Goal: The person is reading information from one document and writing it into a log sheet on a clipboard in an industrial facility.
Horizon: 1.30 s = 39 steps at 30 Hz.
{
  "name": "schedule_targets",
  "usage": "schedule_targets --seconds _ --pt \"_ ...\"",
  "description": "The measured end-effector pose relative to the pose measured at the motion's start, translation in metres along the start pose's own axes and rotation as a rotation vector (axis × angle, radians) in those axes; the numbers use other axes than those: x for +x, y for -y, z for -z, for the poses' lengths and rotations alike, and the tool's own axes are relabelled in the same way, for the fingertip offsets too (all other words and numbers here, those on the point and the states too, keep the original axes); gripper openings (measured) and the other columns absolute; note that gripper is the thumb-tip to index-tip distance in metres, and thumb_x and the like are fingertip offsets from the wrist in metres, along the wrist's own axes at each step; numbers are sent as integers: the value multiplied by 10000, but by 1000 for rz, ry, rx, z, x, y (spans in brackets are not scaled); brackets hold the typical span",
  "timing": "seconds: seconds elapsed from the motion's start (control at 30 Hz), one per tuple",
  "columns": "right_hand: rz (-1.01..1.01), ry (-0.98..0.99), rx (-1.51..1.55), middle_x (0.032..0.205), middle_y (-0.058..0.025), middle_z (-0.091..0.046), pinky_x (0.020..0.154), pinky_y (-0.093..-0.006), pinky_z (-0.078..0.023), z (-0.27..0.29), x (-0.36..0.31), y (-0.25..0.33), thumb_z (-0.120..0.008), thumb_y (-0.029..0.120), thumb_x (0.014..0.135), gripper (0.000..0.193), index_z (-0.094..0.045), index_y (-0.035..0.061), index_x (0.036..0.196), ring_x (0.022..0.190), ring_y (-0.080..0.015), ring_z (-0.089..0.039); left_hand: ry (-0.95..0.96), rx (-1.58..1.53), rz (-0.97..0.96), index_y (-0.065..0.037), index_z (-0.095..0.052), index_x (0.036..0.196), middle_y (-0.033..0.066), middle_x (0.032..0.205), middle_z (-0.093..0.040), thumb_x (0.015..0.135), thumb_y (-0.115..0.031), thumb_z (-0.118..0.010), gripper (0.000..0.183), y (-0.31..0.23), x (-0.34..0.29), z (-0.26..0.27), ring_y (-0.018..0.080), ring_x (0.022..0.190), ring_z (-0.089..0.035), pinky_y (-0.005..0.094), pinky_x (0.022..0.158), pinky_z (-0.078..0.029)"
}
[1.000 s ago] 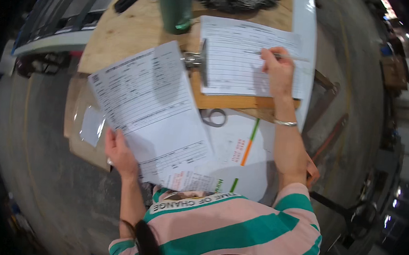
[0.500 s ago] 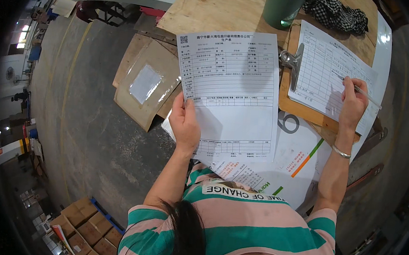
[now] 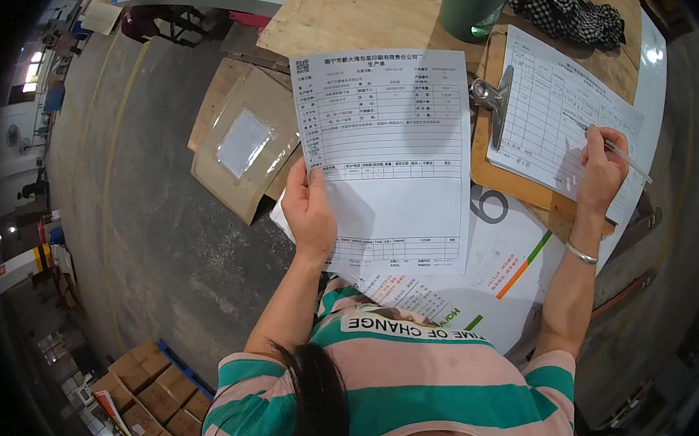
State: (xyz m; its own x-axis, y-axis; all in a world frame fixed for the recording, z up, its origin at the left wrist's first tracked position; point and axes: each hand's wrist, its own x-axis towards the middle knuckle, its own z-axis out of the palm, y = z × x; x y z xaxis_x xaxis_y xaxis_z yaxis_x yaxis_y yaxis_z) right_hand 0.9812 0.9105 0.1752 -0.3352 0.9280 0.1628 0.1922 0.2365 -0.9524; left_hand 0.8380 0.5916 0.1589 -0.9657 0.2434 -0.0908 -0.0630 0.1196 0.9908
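Our right grip (image 3: pixel 601 175) pinches a slim grey pen (image 3: pixel 636 167) slanting lengthwise over the white ruled form (image 3: pixel 543 122) near the right edge of the pale wooden surface (image 3: pixel 364 8), our left grip (image 3: pixel 309 211) pinching a white printed sheet (image 3: pixel 403 210) leftward.

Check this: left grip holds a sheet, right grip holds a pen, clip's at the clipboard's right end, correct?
No: the head view shows the metal clip at the left end of the clipboard. The left grip holds a sheet and the right grip a pen.
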Motion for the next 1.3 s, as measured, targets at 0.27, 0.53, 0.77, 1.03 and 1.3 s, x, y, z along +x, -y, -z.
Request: schedule_targets --seconds 0.27,0.53,0.77,1.03,1.3 --pt "-15 -34 49 631 -26 -517 469 -185 -322 0 -3 0 -563 91 802 97 -507 17 775 509 -51 -411 -11 31 -30 69 -447 1125 96 995 -558 882 -58 -384 281 3 1 0 111 879 -518 217 782 -400" --pt "24 -130 86 587 -18 -505 432 -182 -306 4 -1 -2 -546 114 812 121 -503 20 750 473 -43 -396 -8 54 -12 67 -450 1118 96 991 -559 881 -59 -382 277 -1 0 -3 111 879 -525 216 783 -401" --pt "-26 -134 116 586 34 -473 434 -178 -301 9 2 -10 -568 119 808 119 -503 63 724 490 -24 -376 19 135 20 29 -489 1060 44 932 -556 876 -67 -412 221 28 6 13 80 815 -497 198 721 -391" --pt "-98 13 58 612 18 -510 479 -194 -359 -1 -1 9 -584 65 753 94 -503 17 744 549 -47 -435 2 59 -65 47 -472 1077 72 953 -551 887 -71 -386 239 7 2 -1 104 834 -495 210 735 -390" --pt "48 41 -119 580 -11 -517 481 -214 -369 -7 9 -4 -567 76 746 103 -505 3 708 538 -57 -446 -44 97 -57 75 -450 1105 107 994 -551 890 -70 -375 270 2 -1 -7 120 868 -499 220 768 -393"
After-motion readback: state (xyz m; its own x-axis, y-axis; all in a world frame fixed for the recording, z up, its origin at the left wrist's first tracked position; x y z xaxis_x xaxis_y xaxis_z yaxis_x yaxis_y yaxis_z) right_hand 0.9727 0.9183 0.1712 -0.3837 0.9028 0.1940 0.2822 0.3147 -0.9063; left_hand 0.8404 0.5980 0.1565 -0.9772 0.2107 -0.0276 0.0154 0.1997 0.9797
